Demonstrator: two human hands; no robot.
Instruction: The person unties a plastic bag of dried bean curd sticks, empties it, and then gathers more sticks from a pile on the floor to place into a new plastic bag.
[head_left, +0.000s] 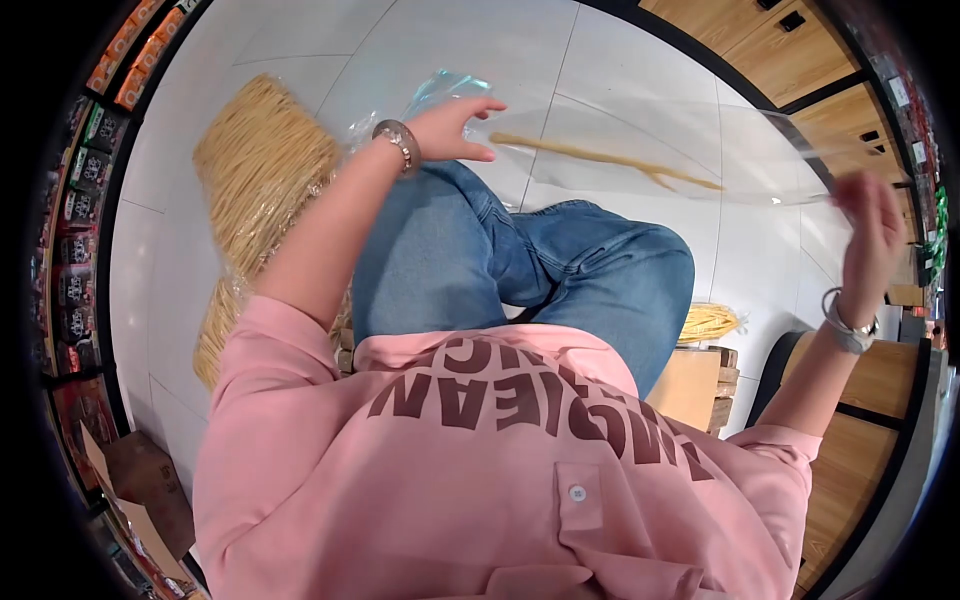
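Head view: seated person in pink shirt [500, 450] and jeans [520, 270]. Left hand [455, 128] fingers pinch one end of a clear plastic bag [650, 150]; right hand [868, 225], blurred, fingers closed on the other end. Bag stretched between the hands above the knees, a thin noodle bundle [600, 158] inside. Large noodle pile [255, 190] lies on the floor [300, 50] beside the left arm.

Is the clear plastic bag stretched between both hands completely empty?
No: the clear plastic bag, held between the left hand and right hand, has a thin bundle of pale yellow noodles lying inside it.
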